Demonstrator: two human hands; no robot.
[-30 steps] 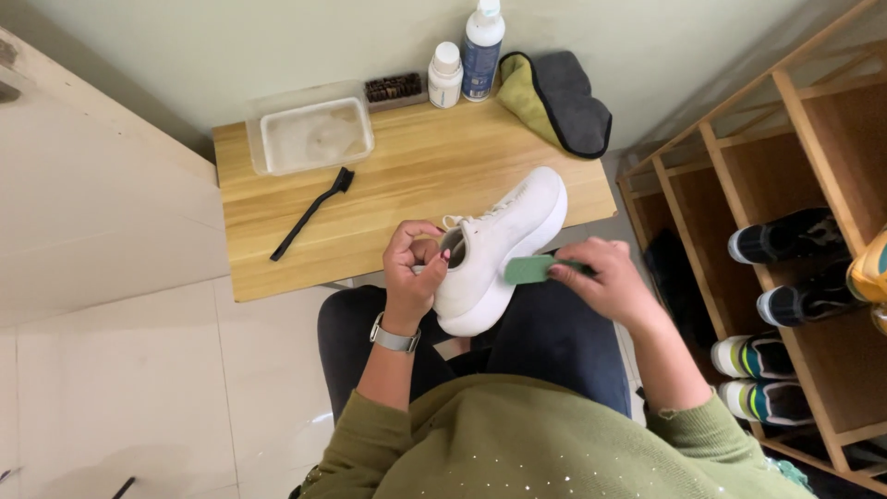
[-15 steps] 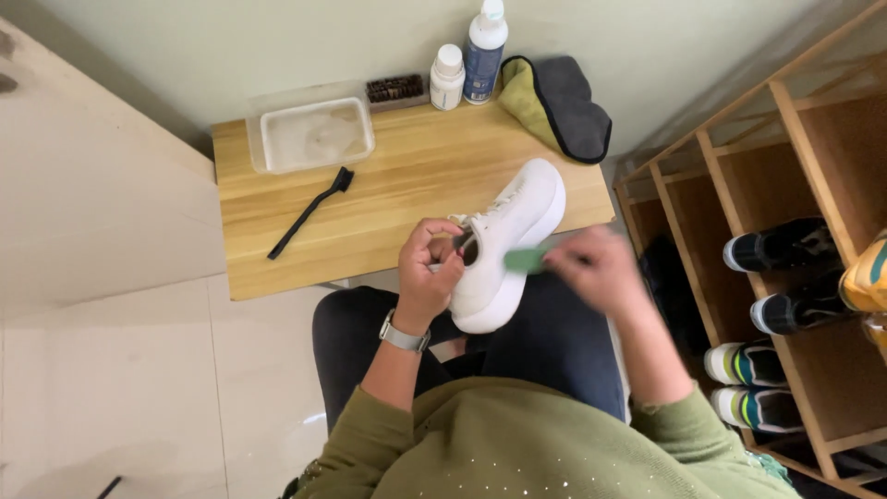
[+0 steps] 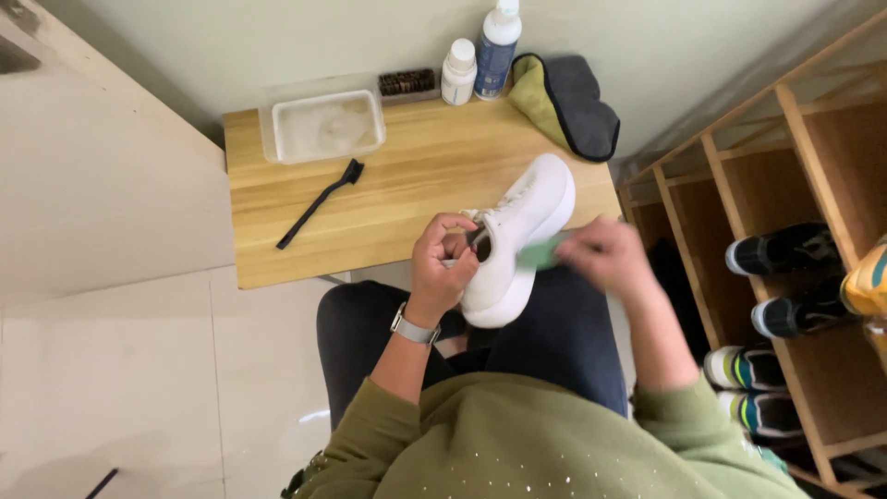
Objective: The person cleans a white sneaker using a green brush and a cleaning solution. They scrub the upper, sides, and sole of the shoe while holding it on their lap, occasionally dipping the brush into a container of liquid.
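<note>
A wooden table [image 3: 388,199] fills the upper middle of the frame. On it, at upper left, sits a clear tub [image 3: 323,125], with a black brush [image 3: 319,203] lying slanted just below it. Along the back edge stand a small brush block [image 3: 407,84], a white bottle [image 3: 458,72] and a taller blue bottle [image 3: 497,48]; a folded grey and yellow cloth [image 3: 571,106] hangs over the right corner. A wooden rack [image 3: 795,212] on the right holds several shoes [image 3: 781,249].

In the centre, over the person's dark-trousered lap, is a white sneaker [image 3: 517,242], toe towards the table's right edge, heel towards the body. Nothing stands between the camera and the sneaker.

The left hand [image 3: 443,268], watch at the wrist, is clenched on the sneaker's collar, fingers hooked into the opening. The right hand [image 3: 601,259], blurred, grasps a green pad [image 3: 540,252] that touches the sneaker's right side.
</note>
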